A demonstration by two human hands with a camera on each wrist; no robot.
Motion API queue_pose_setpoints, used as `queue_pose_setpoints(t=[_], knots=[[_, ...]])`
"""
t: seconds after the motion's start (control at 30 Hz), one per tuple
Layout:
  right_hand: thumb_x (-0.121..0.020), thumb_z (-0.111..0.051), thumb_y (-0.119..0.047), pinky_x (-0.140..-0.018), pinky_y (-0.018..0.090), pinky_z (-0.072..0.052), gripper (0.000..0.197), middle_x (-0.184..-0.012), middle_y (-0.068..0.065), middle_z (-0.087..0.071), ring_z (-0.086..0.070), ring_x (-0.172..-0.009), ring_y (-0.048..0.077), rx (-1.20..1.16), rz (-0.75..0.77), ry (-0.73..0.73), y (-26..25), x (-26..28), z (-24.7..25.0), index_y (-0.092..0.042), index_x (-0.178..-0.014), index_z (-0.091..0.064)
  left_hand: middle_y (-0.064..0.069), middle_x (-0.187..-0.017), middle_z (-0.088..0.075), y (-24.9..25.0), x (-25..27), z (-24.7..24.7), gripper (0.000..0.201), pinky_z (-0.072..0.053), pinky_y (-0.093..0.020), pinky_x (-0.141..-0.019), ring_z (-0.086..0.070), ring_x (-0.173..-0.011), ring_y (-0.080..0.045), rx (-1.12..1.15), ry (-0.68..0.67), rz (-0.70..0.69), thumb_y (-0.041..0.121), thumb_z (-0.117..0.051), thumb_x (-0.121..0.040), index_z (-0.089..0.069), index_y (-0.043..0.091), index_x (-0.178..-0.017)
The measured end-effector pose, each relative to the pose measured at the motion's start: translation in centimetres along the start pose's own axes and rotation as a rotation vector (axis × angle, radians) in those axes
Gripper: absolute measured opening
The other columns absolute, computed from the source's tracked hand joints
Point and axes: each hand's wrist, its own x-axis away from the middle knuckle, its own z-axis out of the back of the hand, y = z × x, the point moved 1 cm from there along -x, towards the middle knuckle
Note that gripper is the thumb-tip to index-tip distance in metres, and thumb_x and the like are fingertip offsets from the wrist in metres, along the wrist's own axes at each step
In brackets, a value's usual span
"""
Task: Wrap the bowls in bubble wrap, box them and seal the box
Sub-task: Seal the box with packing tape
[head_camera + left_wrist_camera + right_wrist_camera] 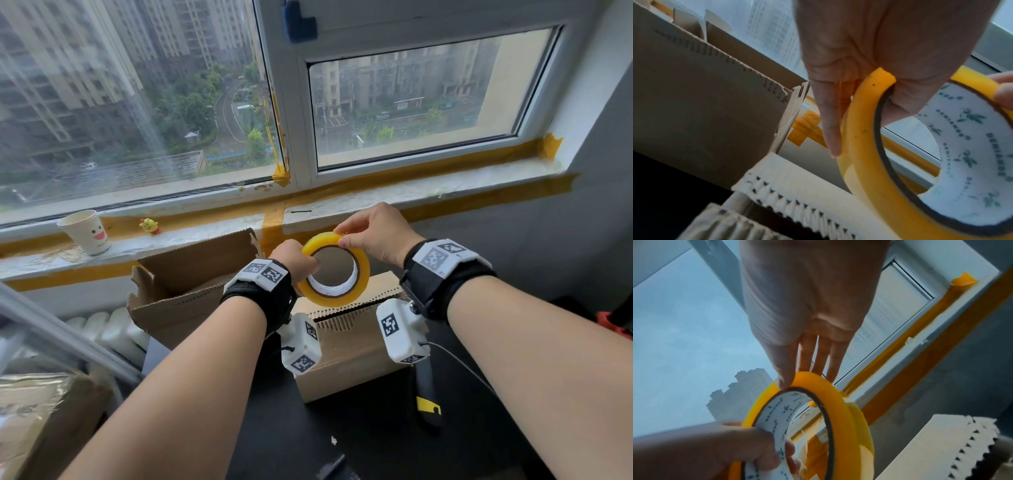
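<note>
Both hands, left hand (297, 261) and right hand (373, 230), around upright tape roll (337, 270).

We've got a black tabletop (359, 442) here, with the cardboard box (346, 356) sitting on it, a black-and-yellow utility knife (427, 394) just right of the box, and a small white scrap (334, 440) lying nearer us.

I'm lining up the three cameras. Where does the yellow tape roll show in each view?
Head: tape roll at centre, above the cardboard box, held by both hands.
Left wrist: tape roll at lower right, left hand gripping it.
Right wrist: tape roll at lower centre, right hand pinching its top.
Shared landmark: the roll's white printed core.
</note>
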Motion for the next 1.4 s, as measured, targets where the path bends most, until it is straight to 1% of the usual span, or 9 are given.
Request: queue_pose_setpoints(t=[0.17, 0.3, 0.53, 0.63, 0.73, 0.9, 1.03, 1.23, 1.4], knots=[[-0.080, -0.077, -0.016, -0.081, 0.025, -0.054, 0.015, -0.090, -0.003, -0.073, -0.064, -0.084, 0.007, 0.074, 0.063, 0.013, -0.9, 0.1, -0.2, -0.018, -0.095, -0.079, -0.012, -0.085, -0.063, 0.4, 0.6, 0.0, 0.024, -0.061, -0.044, -0.071, -0.070, -0.085, -0.032, -0.022, 0.001, -0.007, 0.020, -0.064, -0.082, -0.065, 0.002, -0.097], [-0.081, -0.076, -0.020, -0.091, 0.029, -0.052, 0.018, -0.099, -0.003, -0.074, -0.064, -0.095, 0.011, 0.138, 0.099, -0.043, -1.5, 0.2, -0.8, -0.021, -0.099, -0.078, -0.011, -0.086, -0.065, 1.3, 1.1, 0.1, 0.023, -0.061, -0.041, -0.062, -0.070, -0.072, -0.026, -0.050, 0.015, -0.057, 0.025, -0.069, -0.079, -0.060, 0.008, -0.093], [-0.075, -0.081, -0.015, -0.081, 0.033, -0.057, 0.007, -0.080, -0.001, -0.074, -0.068, -0.079, 0.011, 0.063, 0.069, 0.104, -0.7, 0.5, -0.3, -0.016, -0.081, -0.078, -0.004, -0.086, -0.059, 1.1, 1.4, 0.3, 0.035, -0.060, -0.043, -0.074, -0.065, -0.086, -0.024, -0.062, 0.072, -0.127, 0.031, -0.077, -0.070, -0.052, 0.018, -0.091], [-0.076, -0.081, -0.024, -0.085, 0.034, -0.056, 0.023, -0.095, 0.001, -0.072, -0.066, -0.089, 0.014, 0.008, -0.009, -0.001, -0.5, 0.5, 0.0, -0.019, -0.098, -0.075, -0.005, -0.098, -0.058, 0.5, 1.4, 0.6, 0.052, -0.056, -0.042, -0.081, -0.061, -0.097, -0.027, -0.044, 0.052, -0.169, 0.021, -0.081, -0.069, -0.051, 0.015, -0.111], [-0.077, -0.080, -0.027, -0.089, 0.037, -0.054, 0.052, -0.117, 0.004, -0.062, -0.060, -0.103, 0.020, -0.047, -0.143, -0.229, -0.6, 0.6, 0.0, -0.021, -0.125, -0.059, -0.001, -0.110, -0.051, 0.2, 1.5, 1.1, 0.070, -0.045, -0.031, -0.082, -0.053, -0.109, -0.024, -0.075, 0.119, -0.237, 0.009, -0.081, -0.069, -0.047, 0.015, -0.130], [-0.079, -0.074, -0.009, -0.085, 0.050, -0.057, 0.027, -0.101, 0.012, -0.064, -0.064, -0.091, 0.028, -0.207, -0.266, -0.300, -0.8, 1.0, -0.6, -0.015, -0.101, -0.061, 0.003, -0.099, -0.051, 1.3, 1.9, 1.5, 0.055, -0.036, -0.027, -0.071, -0.047, -0.090, -0.017, -0.241, 0.201, -0.339, 0.007, -0.079, -0.068, -0.054, 0.021, -0.114], [-0.080, -0.068, -0.001, -0.090, 0.050, -0.053, 0.023, -0.101, 0.015, -0.064, -0.063, -0.093, 0.030, -0.272, -0.274, -0.358, -0.4, 1.1, -0.1, -0.014, -0.099, -0.063, 0.003, -0.097, -0.052, 1.1, 2.1, 1.5, 0.052, -0.036, -0.026, -0.071, -0.047, -0.090, -0.018, -0.211, 0.221, -0.359, 0.007, -0.080, -0.065, -0.056, 0.021, -0.110], [-0.083, -0.061, 0.003, -0.075, 0.038, -0.052, 0.023, -0.094, 0.012, -0.062, -0.059, -0.089, 0.029, -0.397, -0.266, -0.365, -0.5, 1.2, 0.1, -0.014, -0.098, -0.063, -0.001, -0.100, -0.053, 0.7, 2.2, 1.7, 0.055, -0.037, -0.026, -0.072, -0.048, -0.092, -0.019, -0.025, 0.160, -0.342, 0.003, -0.082, -0.063, -0.057, 0.018, -0.109], [-0.081, -0.062, 0.000, -0.086, 0.047, -0.048, 0.025, -0.096, 0.011, -0.061, -0.057, -0.093, 0.030, -0.456, -0.286, -0.364, -0.8, 1.4, 0.1, -0.015, -0.101, -0.064, -0.003, -0.100, -0.054, 0.4, 2.2, 1.9, 0.055, -0.042, -0.027, -0.072, -0.052, -0.093, -0.020, 0.112, 0.087, -0.307, 0.001, -0.083, -0.063, -0.052, 0.021, -0.104]])
